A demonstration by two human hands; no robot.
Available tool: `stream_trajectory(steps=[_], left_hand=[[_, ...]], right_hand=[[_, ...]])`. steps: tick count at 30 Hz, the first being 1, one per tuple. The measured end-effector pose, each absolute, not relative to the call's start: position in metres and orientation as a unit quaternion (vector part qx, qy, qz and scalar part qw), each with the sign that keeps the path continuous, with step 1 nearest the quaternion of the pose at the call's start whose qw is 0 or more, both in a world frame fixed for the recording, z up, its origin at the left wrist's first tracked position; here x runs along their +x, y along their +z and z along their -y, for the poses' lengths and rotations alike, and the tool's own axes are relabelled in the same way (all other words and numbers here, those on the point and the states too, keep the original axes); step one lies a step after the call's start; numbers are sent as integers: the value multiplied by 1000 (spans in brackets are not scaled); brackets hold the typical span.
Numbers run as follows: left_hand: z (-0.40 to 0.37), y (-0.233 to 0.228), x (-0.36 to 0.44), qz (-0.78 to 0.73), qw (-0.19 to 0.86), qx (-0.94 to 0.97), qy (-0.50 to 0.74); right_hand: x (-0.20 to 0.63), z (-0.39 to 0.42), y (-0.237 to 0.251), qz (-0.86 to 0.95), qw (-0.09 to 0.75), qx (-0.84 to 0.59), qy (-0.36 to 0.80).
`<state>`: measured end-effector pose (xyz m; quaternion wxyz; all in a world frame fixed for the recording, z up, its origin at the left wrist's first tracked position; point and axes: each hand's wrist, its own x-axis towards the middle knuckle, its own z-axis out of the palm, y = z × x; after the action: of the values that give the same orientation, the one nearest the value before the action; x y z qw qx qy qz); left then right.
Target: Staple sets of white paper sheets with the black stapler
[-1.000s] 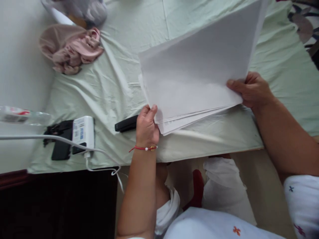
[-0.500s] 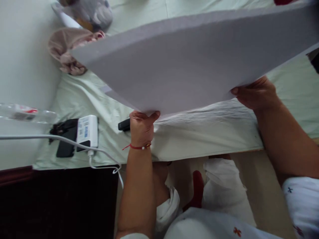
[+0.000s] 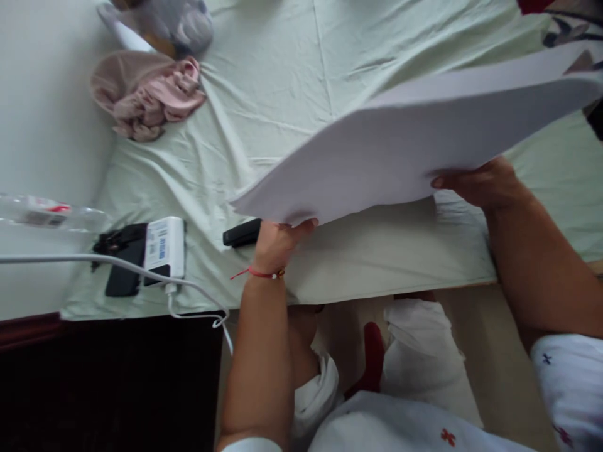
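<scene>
Green cloth [image 3: 268, 94]: wrinkled
Wall [image 3: 42, 125]: pale, along left edge
White device [image 3: 166, 248]: toward near-left corner
Grip: left hand [image 3: 281, 243] and right hand [image 3: 485, 182] pinch paper [image 3: 377, 157]

Light is soft and rather dim, shading the paper [image 3: 372, 157] grey.

We see smooth, matt white paper in the sheets [image 3: 377, 150], and creased, matt cloth in the pale green cover [image 3: 273, 94]. The pink bundle [image 3: 155, 97] looks to us like soft, crumpled fabric. We find clear, glossy plastic in the bottle [image 3: 51, 213], smooth white plastic on the box [image 3: 176, 245] and cable [image 3: 94, 258], and a dull black finish on the case [image 3: 241, 233].
</scene>
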<state>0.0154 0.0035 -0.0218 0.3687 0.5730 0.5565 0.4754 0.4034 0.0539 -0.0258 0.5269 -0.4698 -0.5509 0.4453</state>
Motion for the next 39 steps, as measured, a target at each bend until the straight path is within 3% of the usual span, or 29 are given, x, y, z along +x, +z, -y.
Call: stream_trajectory(steps=[3, 7, 12, 21, 32, 39], left_hand=[[-4, -21, 18, -558, 377, 582, 457], [-2, -14, 20, -530, 416, 558, 484], [-3, -16, 20, -555, 416, 552, 463], [-7, -18, 21, -565, 388, 551, 476], [-6, -16, 24, -560, 405, 520, 502], [-8, -21, 30, -521, 413, 515, 541]], right_hand=[[404, -54, -29, 547, 506, -495, 446], [401, -53, -29, 532, 542, -469, 450], [402, -51, -28, 579, 464, -507, 439], [412, -55, -43, 634, 413, -522, 394], [404, -51, -35, 590, 433, -537, 420], [398, -52, -31, 611, 401, -525, 437]])
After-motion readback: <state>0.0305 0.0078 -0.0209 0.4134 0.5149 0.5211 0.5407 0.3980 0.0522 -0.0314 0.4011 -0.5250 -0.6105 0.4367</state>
